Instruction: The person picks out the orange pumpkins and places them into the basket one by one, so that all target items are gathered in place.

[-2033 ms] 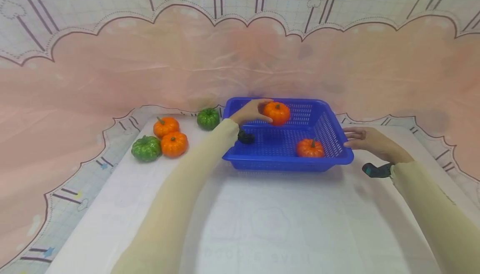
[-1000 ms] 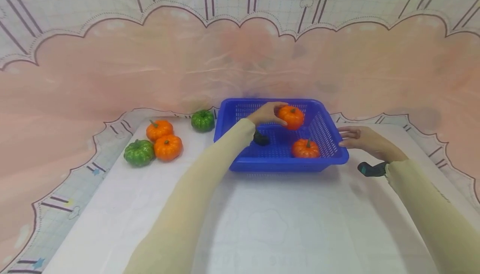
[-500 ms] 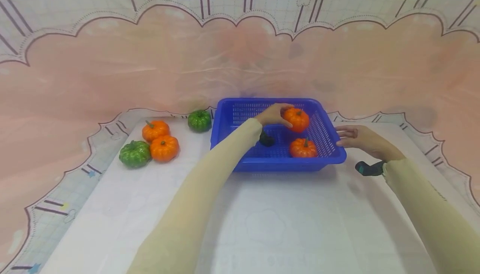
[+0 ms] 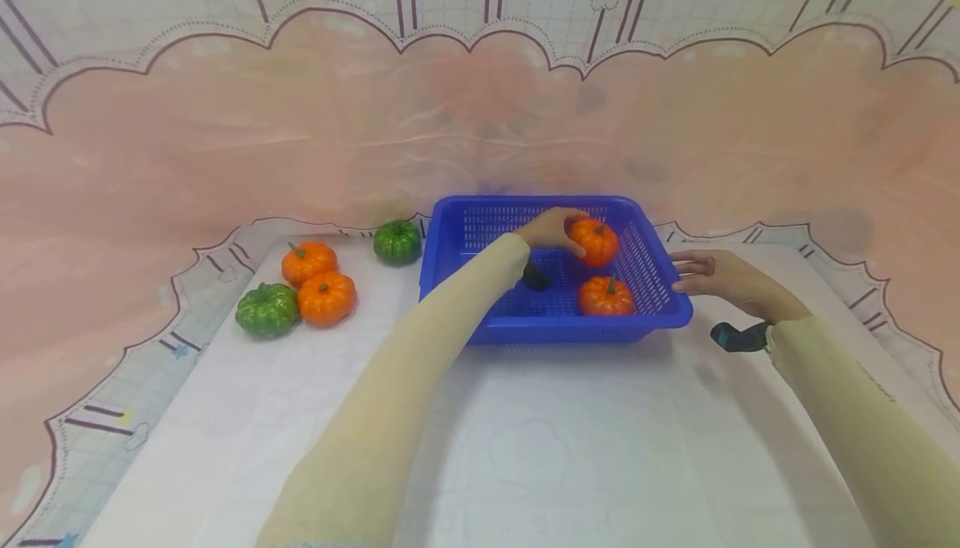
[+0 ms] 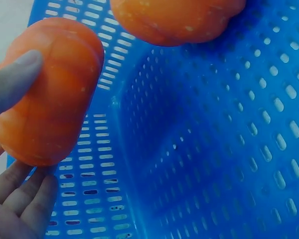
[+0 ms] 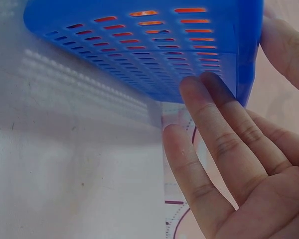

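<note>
My left hand [image 4: 553, 230] holds an orange pumpkin [image 4: 595, 242] inside the blue basket [image 4: 555, 335], over its back right part. In the left wrist view the thumb presses one face of the held pumpkin [image 5: 57, 99] and the fingers curl beneath it. A second orange pumpkin [image 4: 606, 296] sits in the basket's front right corner. My right hand [image 4: 723, 277] is at the basket's right side. The right wrist view shows its fingers [image 6: 226, 137] extended, tips against the perforated outer wall [image 6: 139, 45], with the thumb beside the rim.
On the white table [image 4: 525, 448], left of the basket, two orange pumpkins [image 4: 327, 298] and a light green pumpkin [image 4: 267, 310] are clustered. A dark green pumpkin [image 4: 397, 242] lies close to the basket's back left corner. A patterned cloth [image 4: 375, 132] hangs behind.
My left hand has carried the orange pumpkin rightward and lower into the basket, settling nearly still in the last half second. The view has shifted slightly; my right hand stays at the basket's side.
</note>
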`<state>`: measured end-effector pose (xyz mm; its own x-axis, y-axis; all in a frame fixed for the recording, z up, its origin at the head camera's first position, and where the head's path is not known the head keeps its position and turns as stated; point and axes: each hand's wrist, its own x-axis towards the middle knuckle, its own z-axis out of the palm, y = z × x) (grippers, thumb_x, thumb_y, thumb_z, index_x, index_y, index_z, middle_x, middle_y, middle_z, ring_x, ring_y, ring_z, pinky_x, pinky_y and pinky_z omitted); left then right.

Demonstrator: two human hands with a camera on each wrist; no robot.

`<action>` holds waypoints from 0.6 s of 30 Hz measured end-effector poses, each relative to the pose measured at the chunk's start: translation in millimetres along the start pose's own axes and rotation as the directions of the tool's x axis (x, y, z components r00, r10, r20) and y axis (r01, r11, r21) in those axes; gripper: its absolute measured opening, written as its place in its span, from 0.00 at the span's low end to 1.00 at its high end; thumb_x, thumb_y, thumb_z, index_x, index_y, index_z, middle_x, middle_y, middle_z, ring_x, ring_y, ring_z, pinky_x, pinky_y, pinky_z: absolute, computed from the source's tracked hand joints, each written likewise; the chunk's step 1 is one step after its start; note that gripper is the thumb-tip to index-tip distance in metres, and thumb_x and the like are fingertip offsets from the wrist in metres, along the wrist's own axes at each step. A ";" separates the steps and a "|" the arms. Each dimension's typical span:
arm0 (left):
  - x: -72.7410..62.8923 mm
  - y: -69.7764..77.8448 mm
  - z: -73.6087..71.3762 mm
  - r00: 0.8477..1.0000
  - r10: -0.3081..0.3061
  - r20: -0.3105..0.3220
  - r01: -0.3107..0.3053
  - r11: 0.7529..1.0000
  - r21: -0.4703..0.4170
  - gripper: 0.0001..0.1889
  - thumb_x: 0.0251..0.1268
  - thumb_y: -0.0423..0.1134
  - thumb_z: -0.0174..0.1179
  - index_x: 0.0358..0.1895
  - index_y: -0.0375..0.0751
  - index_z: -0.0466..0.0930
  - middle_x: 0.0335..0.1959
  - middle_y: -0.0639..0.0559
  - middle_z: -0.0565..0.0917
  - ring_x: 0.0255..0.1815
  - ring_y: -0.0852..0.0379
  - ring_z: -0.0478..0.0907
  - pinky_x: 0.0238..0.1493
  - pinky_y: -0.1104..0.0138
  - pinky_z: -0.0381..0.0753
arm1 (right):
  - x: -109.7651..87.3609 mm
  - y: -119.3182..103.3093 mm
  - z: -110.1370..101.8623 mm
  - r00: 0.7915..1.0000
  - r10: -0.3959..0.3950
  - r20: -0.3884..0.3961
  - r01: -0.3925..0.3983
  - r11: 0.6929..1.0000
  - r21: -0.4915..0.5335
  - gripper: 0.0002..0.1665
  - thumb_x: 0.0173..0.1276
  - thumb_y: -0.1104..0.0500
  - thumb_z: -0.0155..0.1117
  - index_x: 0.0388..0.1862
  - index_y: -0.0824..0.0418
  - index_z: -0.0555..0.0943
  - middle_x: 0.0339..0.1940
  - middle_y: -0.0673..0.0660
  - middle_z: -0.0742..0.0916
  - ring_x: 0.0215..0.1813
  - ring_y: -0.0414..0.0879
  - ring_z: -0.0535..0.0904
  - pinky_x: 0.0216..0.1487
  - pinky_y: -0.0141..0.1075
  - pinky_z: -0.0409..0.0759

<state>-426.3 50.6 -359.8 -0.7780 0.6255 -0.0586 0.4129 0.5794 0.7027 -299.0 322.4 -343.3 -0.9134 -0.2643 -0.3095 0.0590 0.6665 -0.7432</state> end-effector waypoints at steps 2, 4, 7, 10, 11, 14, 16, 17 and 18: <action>0.9 -0.1 1.1 1.000 0.004 0.007 -0.004 1.000 0.000 0.38 0.53 0.38 0.69 0.69 0.43 0.63 0.69 0.47 0.68 0.71 0.51 0.62 0.74 0.61 0.60 | -0.6 -0.6 -0.1 1.000 -0.005 0.000 0.005 1.000 -0.001 0.50 0.64 0.47 0.62 0.75 0.66 0.49 0.71 0.72 0.64 0.68 0.68 0.64 0.67 0.63 0.61; 0.5 -0.1 2.2 1.000 0.007 0.015 -0.007 1.000 0.003 0.38 0.53 0.38 0.68 0.69 0.43 0.63 0.69 0.46 0.68 0.70 0.51 0.63 0.73 0.62 0.60 | -1.4 -1.1 0.0 1.000 -0.012 -0.002 0.012 1.000 -0.006 0.50 0.64 0.47 0.62 0.74 0.66 0.50 0.70 0.72 0.65 0.68 0.68 0.64 0.67 0.62 0.62; -2.1 0.9 3.3 1.000 -0.002 0.024 0.002 1.000 0.006 0.37 0.54 0.38 0.68 0.69 0.42 0.63 0.69 0.46 0.68 0.71 0.51 0.63 0.74 0.62 0.59 | -2.3 -1.4 0.5 1.000 -0.019 -0.005 0.019 1.000 -0.010 0.49 0.64 0.48 0.63 0.74 0.67 0.50 0.70 0.72 0.65 0.68 0.68 0.64 0.67 0.62 0.61; -3.5 0.6 4.1 0.999 -0.027 0.034 0.027 1.000 0.011 0.38 0.54 0.38 0.67 0.69 0.43 0.62 0.70 0.47 0.67 0.71 0.51 0.62 0.74 0.62 0.58 | -2.7 -1.1 1.5 1.000 -0.015 -0.007 0.015 1.000 -0.013 0.50 0.63 0.47 0.63 0.74 0.66 0.50 0.71 0.72 0.64 0.68 0.68 0.64 0.67 0.63 0.60; -3.7 0.3 4.3 0.999 -0.035 0.037 0.034 0.999 0.011 0.38 0.54 0.38 0.67 0.70 0.43 0.62 0.70 0.47 0.67 0.71 0.51 0.62 0.74 0.62 0.58 | -2.9 -1.1 1.8 1.000 -0.015 -0.007 0.015 1.000 -0.012 0.50 0.63 0.47 0.63 0.74 0.66 0.50 0.71 0.72 0.64 0.68 0.68 0.64 0.67 0.63 0.60; -3.0 -1.4 5.3 0.998 -0.042 0.038 0.041 0.999 0.016 0.37 0.55 0.38 0.67 0.69 0.42 0.62 0.70 0.47 0.67 0.71 0.51 0.62 0.74 0.63 0.59 | -3.4 -1.5 2.7 1.000 -0.010 -0.011 0.010 1.000 -0.016 0.51 0.63 0.47 0.63 0.74 0.66 0.49 0.71 0.72 0.64 0.68 0.69 0.64 0.67 0.63 0.60; -2.8 -2.3 5.9 0.998 -0.038 0.040 0.038 0.999 0.017 0.37 0.55 0.37 0.67 0.69 0.42 0.63 0.70 0.46 0.67 0.70 0.51 0.63 0.73 0.63 0.60 | -3.8 -2.1 3.1 1.000 -0.009 -0.013 0.009 1.000 -0.018 0.51 0.63 0.47 0.63 0.74 0.66 0.49 0.71 0.72 0.64 0.68 0.69 0.64 0.67 0.63 0.60; -2.7 -2.5 6.2 0.999 -0.035 0.041 0.035 0.999 0.013 0.36 0.55 0.37 0.67 0.69 0.41 0.63 0.69 0.46 0.68 0.70 0.51 0.64 0.73 0.63 0.61 | -4.1 -2.3 3.2 1.000 -0.009 -0.013 0.009 1.000 -0.020 0.51 0.63 0.47 0.63 0.74 0.66 0.49 0.71 0.72 0.64 0.68 0.69 0.64 0.67 0.63 0.60; -2.9 -2.6 6.4 0.999 -0.033 0.040 0.033 0.999 0.013 0.36 0.55 0.36 0.67 0.69 0.41 0.63 0.69 0.46 0.68 0.69 0.50 0.65 0.72 0.62 0.62 | -4.3 -2.6 3.4 1.000 -0.008 -0.013 0.008 1.000 -0.021 0.51 0.63 0.47 0.63 0.74 0.66 0.49 0.71 0.72 0.64 0.68 0.69 0.64 0.67 0.63 0.60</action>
<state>-422.1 50.6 -366.0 -0.7717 0.6263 -0.1105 0.3933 0.6065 0.6910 -293.9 319.5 -342.0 -0.9191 -0.2605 -0.2957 0.0433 0.6790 -0.7328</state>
